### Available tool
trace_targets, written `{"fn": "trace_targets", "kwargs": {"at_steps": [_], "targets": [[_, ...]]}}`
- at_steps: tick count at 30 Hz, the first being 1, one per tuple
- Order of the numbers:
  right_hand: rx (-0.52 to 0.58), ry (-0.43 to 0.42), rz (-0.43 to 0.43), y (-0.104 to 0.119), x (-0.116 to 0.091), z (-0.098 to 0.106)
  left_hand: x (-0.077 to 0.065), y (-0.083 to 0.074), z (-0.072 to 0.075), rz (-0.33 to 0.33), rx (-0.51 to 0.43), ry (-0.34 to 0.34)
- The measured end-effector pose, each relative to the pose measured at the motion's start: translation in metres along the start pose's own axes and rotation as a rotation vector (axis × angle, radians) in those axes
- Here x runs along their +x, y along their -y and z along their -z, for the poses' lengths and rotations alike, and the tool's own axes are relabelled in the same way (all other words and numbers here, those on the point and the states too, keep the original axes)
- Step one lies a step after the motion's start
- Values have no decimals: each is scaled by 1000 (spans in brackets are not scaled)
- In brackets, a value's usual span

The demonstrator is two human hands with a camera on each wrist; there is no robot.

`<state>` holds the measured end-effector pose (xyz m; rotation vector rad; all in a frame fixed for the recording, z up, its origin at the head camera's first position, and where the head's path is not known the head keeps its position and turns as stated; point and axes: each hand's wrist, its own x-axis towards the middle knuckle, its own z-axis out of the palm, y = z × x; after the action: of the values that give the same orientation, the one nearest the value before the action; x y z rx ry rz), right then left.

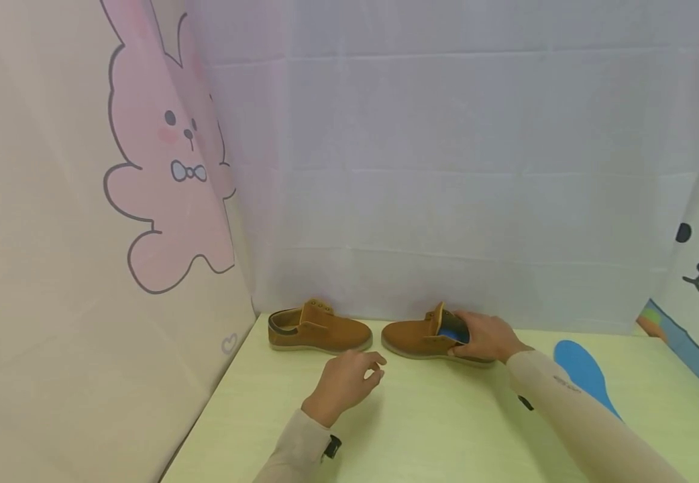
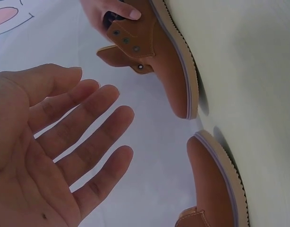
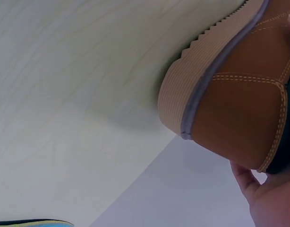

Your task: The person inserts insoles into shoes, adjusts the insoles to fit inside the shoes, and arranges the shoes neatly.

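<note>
Two brown lace-up style shoes without laces stand near the back of the table, toes facing each other. My right hand (image 1: 491,335) grips the right shoe (image 1: 406,335) around its heel opening, thumb on the near side. Blue (image 1: 449,333) shows inside this shoe. In the right wrist view its heel (image 3: 234,118) rests close over the table, with fingers behind the collar. My left hand (image 1: 345,381) hovers in front of the gap between the shoes, fingers loosely bent and holding nothing. Beside it stands the left shoe (image 1: 346,332).
A blue insole (image 1: 585,370) lies on the table to the right, partly covered by my right sleeve (image 1: 573,396). Behind the pale yellow table (image 1: 422,429) hangs a white curtain (image 1: 446,168), and a rabbit print (image 1: 162,188) marks the left wall.
</note>
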<state>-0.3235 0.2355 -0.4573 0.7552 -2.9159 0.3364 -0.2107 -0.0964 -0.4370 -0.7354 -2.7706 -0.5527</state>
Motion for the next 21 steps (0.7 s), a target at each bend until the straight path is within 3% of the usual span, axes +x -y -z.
{"fn": "trace_targets", "kwargs": {"at_steps": [13, 21], "targets": [[42, -62, -58, -5, -22, 6, 1, 12, 19, 8, -18, -66], [84, -107, -81, 6, -37, 19, 0, 28, 38, 28, -38, -116]]}}
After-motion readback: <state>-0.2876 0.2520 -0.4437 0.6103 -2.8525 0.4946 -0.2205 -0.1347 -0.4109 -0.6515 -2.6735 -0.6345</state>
